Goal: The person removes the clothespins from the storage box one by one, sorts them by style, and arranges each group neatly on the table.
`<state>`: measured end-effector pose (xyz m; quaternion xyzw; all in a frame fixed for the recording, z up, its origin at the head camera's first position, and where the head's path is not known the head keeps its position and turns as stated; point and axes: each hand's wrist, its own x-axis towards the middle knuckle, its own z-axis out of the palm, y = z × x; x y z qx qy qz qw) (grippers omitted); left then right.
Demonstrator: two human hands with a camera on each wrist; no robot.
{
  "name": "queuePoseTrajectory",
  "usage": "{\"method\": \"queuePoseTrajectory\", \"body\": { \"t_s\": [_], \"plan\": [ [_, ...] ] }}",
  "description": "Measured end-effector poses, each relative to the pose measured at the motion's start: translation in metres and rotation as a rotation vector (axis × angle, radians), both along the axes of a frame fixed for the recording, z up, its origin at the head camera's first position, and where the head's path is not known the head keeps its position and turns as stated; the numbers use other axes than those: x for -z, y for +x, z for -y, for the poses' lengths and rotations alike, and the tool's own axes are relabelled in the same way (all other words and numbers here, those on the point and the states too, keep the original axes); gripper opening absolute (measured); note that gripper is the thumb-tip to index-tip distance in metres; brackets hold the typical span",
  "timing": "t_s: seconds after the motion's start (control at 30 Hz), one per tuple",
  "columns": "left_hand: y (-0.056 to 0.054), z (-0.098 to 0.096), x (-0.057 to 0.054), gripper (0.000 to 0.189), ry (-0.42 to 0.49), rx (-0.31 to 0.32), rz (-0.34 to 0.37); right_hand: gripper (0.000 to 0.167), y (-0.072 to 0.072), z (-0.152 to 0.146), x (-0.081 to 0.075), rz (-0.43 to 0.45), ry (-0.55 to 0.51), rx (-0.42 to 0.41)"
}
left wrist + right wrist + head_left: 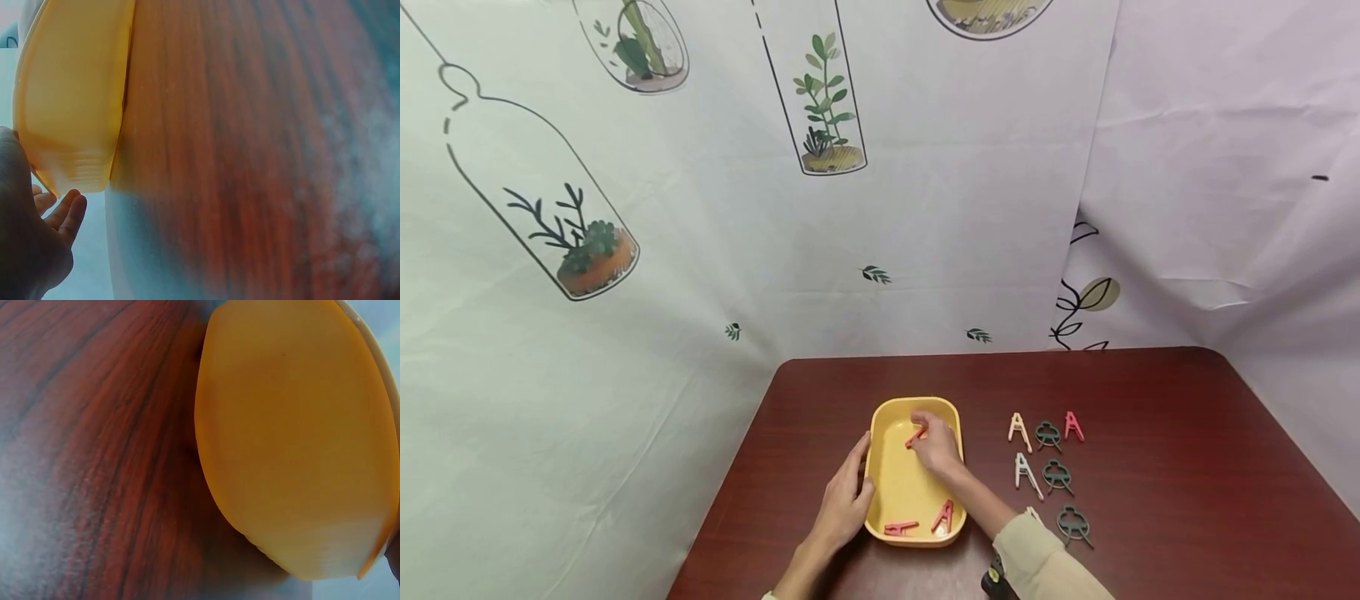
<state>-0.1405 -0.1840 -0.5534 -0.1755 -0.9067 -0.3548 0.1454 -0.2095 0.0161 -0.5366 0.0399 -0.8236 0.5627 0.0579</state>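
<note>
A yellow tray (pixel 898 483) stands on the table, with two red clothespins at its near end, one lying at the left (pixel 901 528) and one at the right (pixel 942 517). My right hand (pixel 936 446) reaches into the far part of the tray and pinches a red clothespin (pixel 914 437) between thumb and fingers. Along the tray's left side rests my left hand (pixel 844 500), its fingers extended against the outer wall. In the left wrist view, the fingers of that hand (pixel 65 215) lie near the tray's corner. The right wrist view shows mostly the tray's outer wall (pixel 294 437).
Right of the tray lie pale clothespins (pixel 1024 473), a red clothespin (pixel 1072 426) and several dark green round-looped clips (pixel 1056 475), in rough rows. One pale clothespin is partly hidden by the right sleeve (pixel 1037 550). A black object (pixel 995 581) sits by that sleeve. Printed cloth hangs behind the table.
</note>
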Motion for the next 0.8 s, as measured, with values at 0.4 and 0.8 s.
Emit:
{"method": "queuePoseTrajectory", "body": {
  "t_s": [0.4,0.8],
  "plan": [
    [-0.0008,0.0008,0.0012,0.072,0.008,0.003,0.005,0.048,-0.0019,0.0018,-0.0006,0.033,0.045,-0.069],
    [-0.0012,0.0006,0.0012,0.072,0.005,0.003,0.000,0.040,-0.0023,0.0016,0.0038,0.021,0.070,-0.182]
  ]
}}
